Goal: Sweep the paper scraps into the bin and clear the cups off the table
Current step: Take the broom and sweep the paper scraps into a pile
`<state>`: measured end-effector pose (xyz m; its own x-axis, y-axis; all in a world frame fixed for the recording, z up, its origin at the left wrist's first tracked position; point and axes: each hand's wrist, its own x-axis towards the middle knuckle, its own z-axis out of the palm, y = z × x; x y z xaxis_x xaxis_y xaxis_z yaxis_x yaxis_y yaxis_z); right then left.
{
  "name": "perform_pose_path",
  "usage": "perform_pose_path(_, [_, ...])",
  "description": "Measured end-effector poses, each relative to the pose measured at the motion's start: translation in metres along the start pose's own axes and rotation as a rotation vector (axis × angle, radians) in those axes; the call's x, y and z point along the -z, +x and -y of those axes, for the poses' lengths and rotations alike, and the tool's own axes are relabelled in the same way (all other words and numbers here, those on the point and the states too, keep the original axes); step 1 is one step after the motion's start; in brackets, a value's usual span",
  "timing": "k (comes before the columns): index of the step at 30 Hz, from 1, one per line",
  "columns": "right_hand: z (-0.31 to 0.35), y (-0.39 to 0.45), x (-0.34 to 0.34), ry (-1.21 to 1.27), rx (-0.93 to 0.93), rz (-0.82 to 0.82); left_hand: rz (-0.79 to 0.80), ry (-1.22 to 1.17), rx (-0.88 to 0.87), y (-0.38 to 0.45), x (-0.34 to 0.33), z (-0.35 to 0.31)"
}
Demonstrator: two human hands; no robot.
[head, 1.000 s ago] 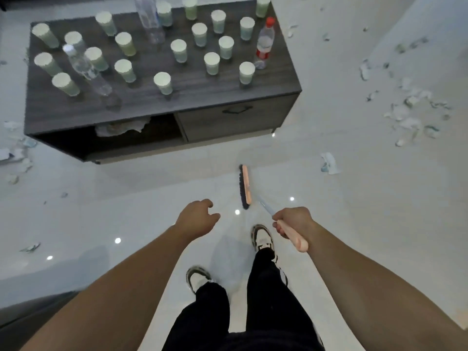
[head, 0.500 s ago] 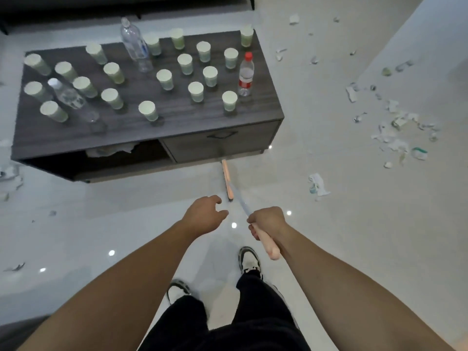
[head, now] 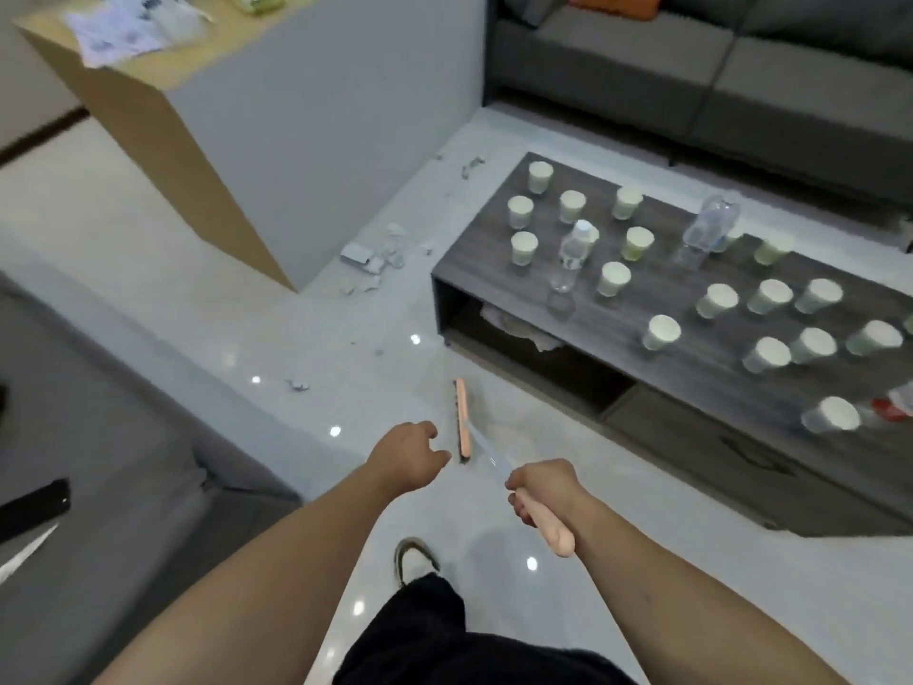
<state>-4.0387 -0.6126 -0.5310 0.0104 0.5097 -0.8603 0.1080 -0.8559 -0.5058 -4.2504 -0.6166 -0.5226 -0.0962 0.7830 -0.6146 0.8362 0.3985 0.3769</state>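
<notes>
A glossy white floor (head: 346, 309) carries paper scraps (head: 380, 259) left of the cup-covered desk (head: 642, 309); the right hand (head: 543, 487) grips the broom (head: 462, 420), the left hand (head: 407, 454) loosely curled, holding nothing.

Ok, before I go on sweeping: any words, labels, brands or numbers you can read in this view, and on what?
None can be read.
Red label on the bottle at the table's right edge: blurred, no letters legible.
Clear bottle among the cups: any label too blurred to read.
Second clear bottle: motion-blurred, nothing legible.
Papers on the counter top: dark print shows, too small and smeared to read.
</notes>
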Motion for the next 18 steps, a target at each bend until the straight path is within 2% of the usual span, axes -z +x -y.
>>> perform_pose_path(4, [0.039, 0.014, -0.097, -0.166, -0.017, 0.118, -0.088, -0.086, 0.111, 0.009, 0.065, 0.086])
perform_pose_path(8, [0.069, 0.023, -0.18, -0.334, -0.034, 0.221, -0.163, -0.2, 0.216, 0.012, 0.102, 0.154])
perform_pose_path(18, [0.154, 0.097, -0.346, -0.559, -0.097, 0.38, -0.18, -0.347, 0.435, 0.054, 0.156, 0.25])
